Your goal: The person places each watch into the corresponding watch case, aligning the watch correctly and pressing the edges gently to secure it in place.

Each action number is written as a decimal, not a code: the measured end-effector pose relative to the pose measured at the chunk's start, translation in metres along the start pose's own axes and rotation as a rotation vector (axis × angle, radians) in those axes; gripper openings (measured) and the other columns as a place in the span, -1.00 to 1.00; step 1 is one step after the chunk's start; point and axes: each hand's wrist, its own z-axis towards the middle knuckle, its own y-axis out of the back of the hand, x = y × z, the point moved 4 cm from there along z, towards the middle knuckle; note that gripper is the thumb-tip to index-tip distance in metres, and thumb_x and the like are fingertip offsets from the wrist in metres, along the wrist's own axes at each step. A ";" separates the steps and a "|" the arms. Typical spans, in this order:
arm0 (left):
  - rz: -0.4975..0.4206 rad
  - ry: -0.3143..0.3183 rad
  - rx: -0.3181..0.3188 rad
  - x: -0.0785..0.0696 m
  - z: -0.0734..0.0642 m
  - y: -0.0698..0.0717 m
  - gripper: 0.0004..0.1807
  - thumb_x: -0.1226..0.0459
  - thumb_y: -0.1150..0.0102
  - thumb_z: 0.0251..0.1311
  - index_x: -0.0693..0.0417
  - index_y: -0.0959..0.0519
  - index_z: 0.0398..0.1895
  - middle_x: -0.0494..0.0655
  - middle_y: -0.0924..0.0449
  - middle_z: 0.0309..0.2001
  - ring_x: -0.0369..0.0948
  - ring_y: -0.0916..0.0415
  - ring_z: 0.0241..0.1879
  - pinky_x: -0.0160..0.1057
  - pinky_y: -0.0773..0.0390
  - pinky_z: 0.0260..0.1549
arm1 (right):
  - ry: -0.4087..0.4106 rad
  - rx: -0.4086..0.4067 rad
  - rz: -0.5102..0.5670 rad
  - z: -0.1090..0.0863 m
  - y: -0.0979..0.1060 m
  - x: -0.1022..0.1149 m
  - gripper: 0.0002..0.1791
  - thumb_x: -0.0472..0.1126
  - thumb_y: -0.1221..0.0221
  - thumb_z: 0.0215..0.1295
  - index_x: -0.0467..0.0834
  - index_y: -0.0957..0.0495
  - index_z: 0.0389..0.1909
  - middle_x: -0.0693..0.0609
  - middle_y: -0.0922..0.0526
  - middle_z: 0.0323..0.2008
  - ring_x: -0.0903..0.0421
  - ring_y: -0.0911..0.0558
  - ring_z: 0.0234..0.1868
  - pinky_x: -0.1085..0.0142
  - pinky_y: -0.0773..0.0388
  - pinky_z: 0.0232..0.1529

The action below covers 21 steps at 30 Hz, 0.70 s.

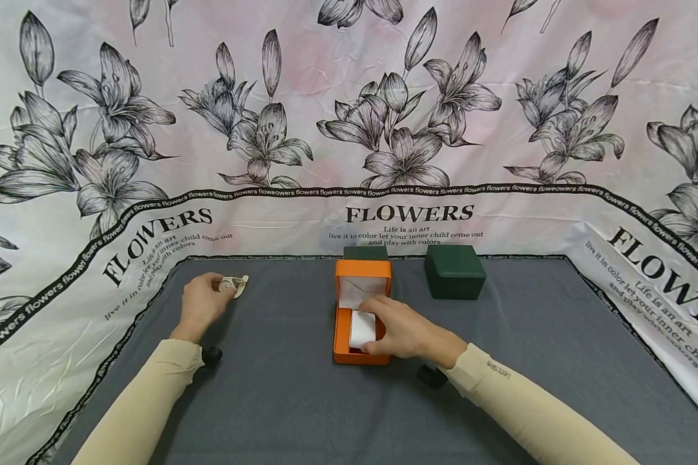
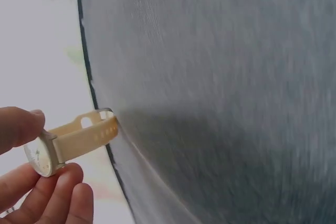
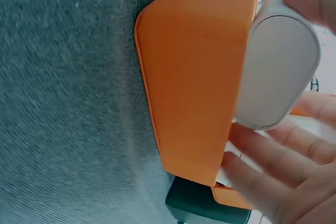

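In the head view my left hand is at the table's left side, pinching a wristwatch. The left wrist view shows the watch's cream strap and round case between thumb and fingers. At the centre stands an orange watch box with its lid raised and a white lining. My right hand grips a white watch cushion at the box. In the right wrist view the cushion rises partly above the box wall, held between thumb and fingers.
A dark green box stands behind and right of the orange one. Another green box is partly hidden behind the orange lid. A grey cloth covers the table, and a floral curtain hangs along the back and sides.
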 end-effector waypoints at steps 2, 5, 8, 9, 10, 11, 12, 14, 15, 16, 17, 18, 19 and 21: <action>-0.010 -0.034 -0.014 -0.009 -0.004 -0.003 -0.60 0.26 -0.23 0.14 0.38 -0.57 -0.03 0.27 -0.58 -0.20 0.11 -0.51 -0.22 0.08 -0.47 -0.25 | 0.024 -0.019 0.016 -0.002 0.000 0.000 -0.38 0.09 -0.34 0.06 0.02 -0.41 0.14 0.12 -0.43 0.02 0.05 -0.49 -0.12 0.29 -0.47 -0.22; -0.028 -0.098 -0.035 -0.024 -0.011 -0.007 -0.64 0.27 -0.27 0.13 0.36 -0.59 -0.08 0.22 -0.58 -0.25 0.07 -0.51 -0.27 0.05 -0.47 -0.29 | 0.061 -0.056 0.032 -0.005 0.000 0.000 -0.37 0.08 -0.35 0.06 0.03 -0.40 0.15 0.14 -0.40 0.02 0.06 -0.48 -0.09 0.29 -0.48 -0.17; -0.063 -0.148 -0.041 -0.044 -0.020 -0.011 -0.66 0.28 -0.30 0.11 0.35 -0.60 -0.10 0.18 -0.57 -0.28 0.02 -0.54 -0.32 0.00 -0.51 -0.34 | 0.090 -0.096 0.048 -0.007 0.001 0.000 -0.39 0.06 -0.34 0.07 0.02 -0.41 0.15 0.15 -0.38 0.04 0.05 -0.47 -0.06 0.27 -0.48 -0.13; -0.076 -0.163 -0.039 -0.051 -0.023 -0.012 -0.66 0.29 -0.31 0.10 0.34 -0.60 -0.10 0.17 -0.57 -0.29 0.01 -0.55 -0.33 -0.01 -0.53 -0.35 | 0.097 -0.106 0.054 -0.008 0.002 0.001 -0.39 0.06 -0.33 0.07 0.02 -0.41 0.15 0.15 -0.38 0.05 0.04 -0.47 -0.05 0.27 -0.48 -0.12; -0.090 -0.174 -0.038 -0.058 -0.026 -0.013 -0.66 0.29 -0.32 0.09 0.34 -0.60 -0.10 0.16 -0.57 -0.29 -0.01 -0.56 -0.33 -0.03 -0.54 -0.37 | 0.104 -0.116 0.060 -0.009 0.002 0.002 -0.41 0.05 -0.33 0.08 0.01 -0.42 0.15 0.14 -0.38 0.06 0.03 -0.47 -0.04 0.26 -0.48 -0.12; -0.105 -0.184 -0.033 -0.065 -0.030 -0.014 -0.65 0.29 -0.33 0.08 0.33 -0.60 -0.10 0.15 -0.57 -0.28 -0.02 -0.56 -0.34 -0.04 -0.55 -0.37 | 0.112 -0.125 0.069 -0.009 0.003 0.002 -0.42 0.05 -0.32 0.09 0.01 -0.43 0.14 0.14 -0.38 0.06 0.02 -0.47 -0.04 0.25 -0.48 -0.12; -0.122 -0.193 -0.028 -0.072 -0.033 -0.014 -0.65 0.30 -0.33 0.07 0.33 -0.60 -0.09 0.15 -0.57 -0.28 -0.03 -0.57 -0.34 -0.05 -0.57 -0.38 | 0.119 -0.137 0.079 -0.010 0.004 0.003 -0.43 0.04 -0.32 0.09 0.00 -0.43 0.13 0.14 -0.38 0.07 0.02 -0.47 -0.03 0.24 -0.48 -0.11; -0.149 -0.213 -0.017 -0.085 -0.041 -0.016 -0.64 0.30 -0.34 0.06 0.32 -0.59 -0.08 0.12 -0.56 -0.27 -0.05 -0.57 -0.34 -0.08 -0.58 -0.39 | 0.126 -0.159 0.094 -0.012 0.004 0.004 -0.44 0.04 -0.32 0.10 0.02 -0.44 0.13 0.15 -0.37 0.08 0.07 -0.46 -0.02 0.23 -0.49 -0.07; -0.167 -0.223 -0.012 -0.091 -0.044 -0.016 -0.64 0.30 -0.34 0.05 0.31 -0.60 -0.08 0.11 -0.57 -0.28 -0.07 -0.57 -0.35 -0.09 -0.57 -0.39 | 0.127 -0.173 0.101 -0.012 0.005 0.005 -0.44 0.04 -0.32 0.09 0.02 -0.43 0.13 0.16 -0.38 0.08 0.11 -0.46 -0.01 0.23 -0.49 -0.06; -0.178 -0.234 -0.005 -0.098 -0.047 -0.017 -0.64 0.30 -0.33 0.05 0.30 -0.60 -0.08 0.09 -0.57 -0.28 -0.08 -0.56 -0.36 -0.11 -0.57 -0.39 | 0.128 -0.185 0.110 -0.013 0.005 0.005 -0.43 0.04 -0.32 0.09 0.03 -0.43 0.13 0.18 -0.38 0.08 0.15 -0.45 -0.01 0.23 -0.50 -0.04; -0.190 -0.246 0.002 -0.103 -0.051 -0.018 -0.64 0.30 -0.33 0.06 0.29 -0.59 -0.08 0.08 -0.57 -0.28 -0.10 -0.56 -0.36 -0.13 -0.57 -0.40 | 0.129 -0.196 0.122 -0.014 0.006 0.006 -0.42 0.05 -0.33 0.08 0.03 -0.43 0.13 0.19 -0.38 0.08 0.18 -0.44 -0.01 0.22 -0.50 -0.02; -0.201 -0.257 0.010 -0.109 -0.054 -0.019 -0.65 0.30 -0.33 0.06 0.28 -0.60 -0.08 0.05 -0.56 -0.28 -0.12 -0.55 -0.37 -0.15 -0.57 -0.41 | 0.130 -0.208 0.131 -0.014 0.006 0.007 -0.42 0.05 -0.34 0.07 0.03 -0.42 0.13 0.20 -0.39 0.08 0.21 -0.43 -0.02 0.21 -0.51 0.00; -0.213 -0.268 0.017 -0.114 -0.058 -0.021 -0.66 0.30 -0.33 0.06 0.27 -0.60 -0.08 0.04 -0.56 -0.29 -0.13 -0.55 -0.38 -0.17 -0.57 -0.41 | 0.130 -0.216 0.138 -0.015 0.007 0.008 -0.41 0.06 -0.34 0.07 0.04 -0.42 0.13 0.21 -0.40 0.07 0.24 -0.43 -0.02 0.20 -0.51 0.00; -0.237 -0.284 0.029 -0.125 -0.066 -0.023 -0.67 0.30 -0.33 0.06 0.24 -0.60 -0.10 0.00 -0.56 -0.30 -0.17 -0.54 -0.39 -0.20 -0.56 -0.43 | 0.132 -0.228 0.157 -0.016 0.008 0.011 -0.41 0.06 -0.35 0.06 0.03 -0.42 0.12 0.21 -0.43 0.06 0.24 -0.44 -0.04 0.16 -0.53 0.00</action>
